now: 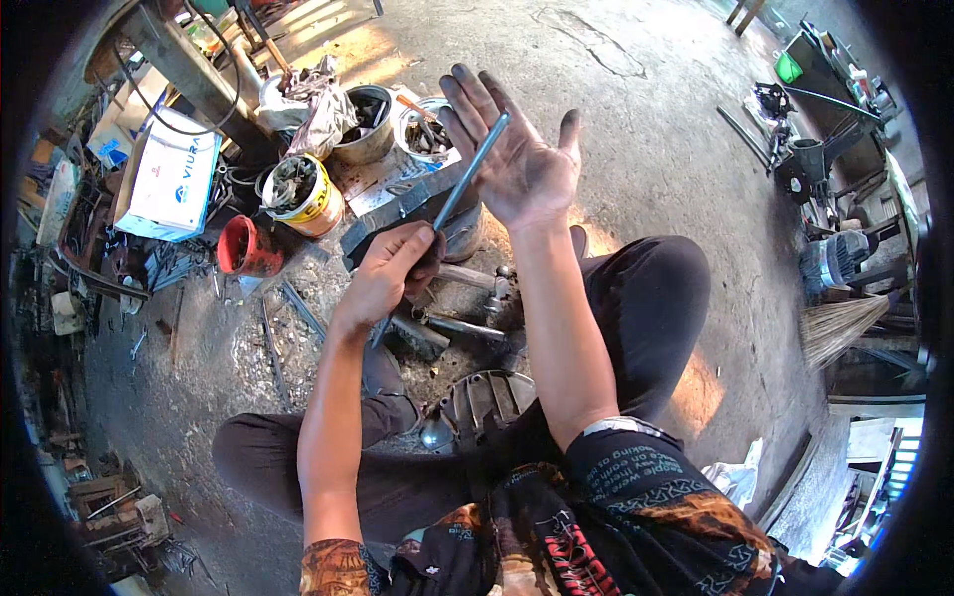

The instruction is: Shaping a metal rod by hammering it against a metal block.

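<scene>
My left hand (399,260) is closed round a thin grey metal rod (471,174), which slants up and to the right. Palm facing me, my right hand (527,164) has its fingers stretched and blackened with grime. The rod's upper end lies in front of this hand's fingers; whether it touches them I cannot tell. Behind and below the left hand is a dark metal block (390,211), partly hidden by it. Close by on the ground lie a hammer (487,283) and a thick metal bar (462,326).
Scrap-filled buckets stand beyond the block, including a yellow-and-white bucket (306,204), with a red bucket (248,248) farther left. A white-and-blue carton (171,179) sits at the far left. To the right are a motor (835,260) and a straw broom (840,326). Between my legs rests a ribbed metal casting (487,399).
</scene>
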A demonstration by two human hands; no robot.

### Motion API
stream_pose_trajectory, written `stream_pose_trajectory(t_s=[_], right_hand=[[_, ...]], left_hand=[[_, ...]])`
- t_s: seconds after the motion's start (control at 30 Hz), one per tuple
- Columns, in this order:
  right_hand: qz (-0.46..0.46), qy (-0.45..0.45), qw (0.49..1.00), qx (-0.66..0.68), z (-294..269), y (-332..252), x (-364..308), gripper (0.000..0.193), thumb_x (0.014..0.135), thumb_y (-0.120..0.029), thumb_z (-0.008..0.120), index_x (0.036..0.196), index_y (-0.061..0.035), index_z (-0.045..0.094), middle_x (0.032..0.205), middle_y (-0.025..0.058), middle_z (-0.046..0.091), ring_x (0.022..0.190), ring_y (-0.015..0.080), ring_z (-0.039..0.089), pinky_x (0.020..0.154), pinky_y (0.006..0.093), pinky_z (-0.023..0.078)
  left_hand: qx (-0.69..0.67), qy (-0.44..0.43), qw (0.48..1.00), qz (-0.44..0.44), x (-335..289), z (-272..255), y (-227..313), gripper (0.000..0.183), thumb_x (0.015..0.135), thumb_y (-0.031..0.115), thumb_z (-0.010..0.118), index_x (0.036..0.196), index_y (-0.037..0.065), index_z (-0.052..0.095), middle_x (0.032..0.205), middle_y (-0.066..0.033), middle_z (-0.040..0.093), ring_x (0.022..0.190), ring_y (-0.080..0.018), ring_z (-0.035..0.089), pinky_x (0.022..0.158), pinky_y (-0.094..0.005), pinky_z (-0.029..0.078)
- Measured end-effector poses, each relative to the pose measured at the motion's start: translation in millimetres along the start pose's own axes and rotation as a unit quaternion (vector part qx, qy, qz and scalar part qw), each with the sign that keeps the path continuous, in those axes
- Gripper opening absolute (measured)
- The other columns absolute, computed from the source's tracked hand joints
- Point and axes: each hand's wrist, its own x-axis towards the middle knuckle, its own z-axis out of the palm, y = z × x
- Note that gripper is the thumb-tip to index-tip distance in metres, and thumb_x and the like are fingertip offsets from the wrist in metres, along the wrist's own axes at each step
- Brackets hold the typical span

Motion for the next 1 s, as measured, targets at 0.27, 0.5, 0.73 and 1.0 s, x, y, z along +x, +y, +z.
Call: stream_pose_trajectory(t_s=[0.27, 0.5, 0.73, 1.0], right_hand=[[0.001, 0.003, 0.999, 0.049, 3.6, 0.3, -0.8, 0.099, 0.091, -0.078, 0.016, 0.154, -0.0014, 0.012, 0.148, 0.0274, 0.038, 0.139, 0.0428, 0.036, 0.116, 0.0495, 0.031], [-0.014, -0.039, 0.998, 0.048, 7.6, -3.0, -1.8, 0.098, 0.091, -0.076, 0.008, 0.154, -0.0006, 0.003, 0.155, 0.028, 0.026, 0.144, 0.0445, 0.025, 0.12, 0.0515, 0.022], [-0.018, -0.039, 0.998, 0.051, 12.7, -5.1, -1.7, 0.099, 0.091, -0.077, 0.007, 0.154, -0.0001, 0.003, 0.154, 0.0278, 0.027, 0.144, 0.0442, 0.026, 0.12, 0.0513, 0.022], [-0.004, -0.036, 0.998, 0.047, 10.0, -7.2, -2.7, 0.095, 0.094, -0.072, 0.008, 0.152, 0.0027, 0.01, 0.152, 0.029, 0.03, 0.142, 0.0441, 0.029, 0.12, 0.0523, 0.023]], left_hand=[[0.125, 0.055, 0.99, 0.028, -0.1, 15.8, 0.0, 0.021, 0.098, 0.022, 0.062, 0.099, 0.001, 0.064, 0.071, 0.0017, 0.056, 0.055, -0.0043, 0.047, 0.048, -0.021, 0.035], [0.162, 0.128, 0.978, 0.028, -1.8, 22.4, 7.3, 0.018, 0.091, 0.014, 0.071, 0.101, -0.001, 0.069, 0.072, -0.0029, 0.063, 0.054, -0.005, 0.05, 0.047, -0.0201, 0.038], [0.157, 0.131, 0.976, 0.078, -1.9, 25.6, 6.7, 0.017, 0.088, 0.01, 0.073, 0.098, -0.003, 0.07, 0.075, -0.0055, 0.066, 0.056, -0.0071, 0.056, 0.05, -0.0211, 0.045], [0.193, 0.164, 0.963, 0.097, -3.1, 27.6, 9.0, 0.013, 0.085, 0.008, 0.076, 0.092, -0.001, 0.069, 0.073, -0.0046, 0.065, 0.058, -0.007, 0.056, 0.052, -0.0215, 0.044]])
